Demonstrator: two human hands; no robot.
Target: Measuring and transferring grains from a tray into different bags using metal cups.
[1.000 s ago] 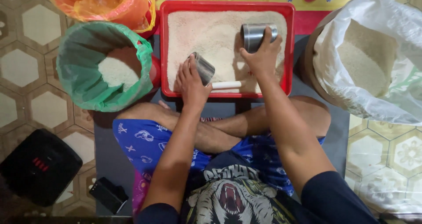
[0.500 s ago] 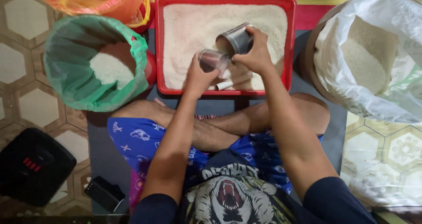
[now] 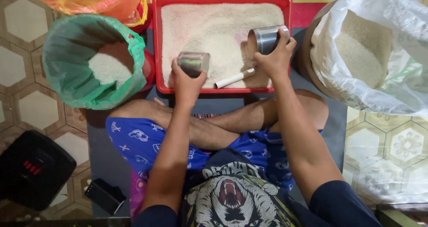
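A: What is seen nearest, and what has changed?

B: Crossed legs in blue patterned shorts (image 3: 147,138) are seen closest. Beyond them, the left hand (image 3: 187,82) is wrapped around a small steel cup (image 3: 194,63); a moment ago this cup was held against the other one over the tray's middle, and it has since been drawn apart toward the left. A transfer between the cups seems to be finished.

A: And the other cup?

B: The larger steel cup (image 3: 267,39) is clasped by the right hand (image 3: 276,60), fingers closed around its wall, over the rice in the red tray (image 3: 157,44). Both cups are tipped sideways: the long axes lie roughly level, the small cup's mouth turned right, the larger's turned left. A white stick (image 3: 234,78) lies between them. Farther off, a green-lined basket (image 3: 67,57) and a white sack (image 3: 401,44) of rice are seen.
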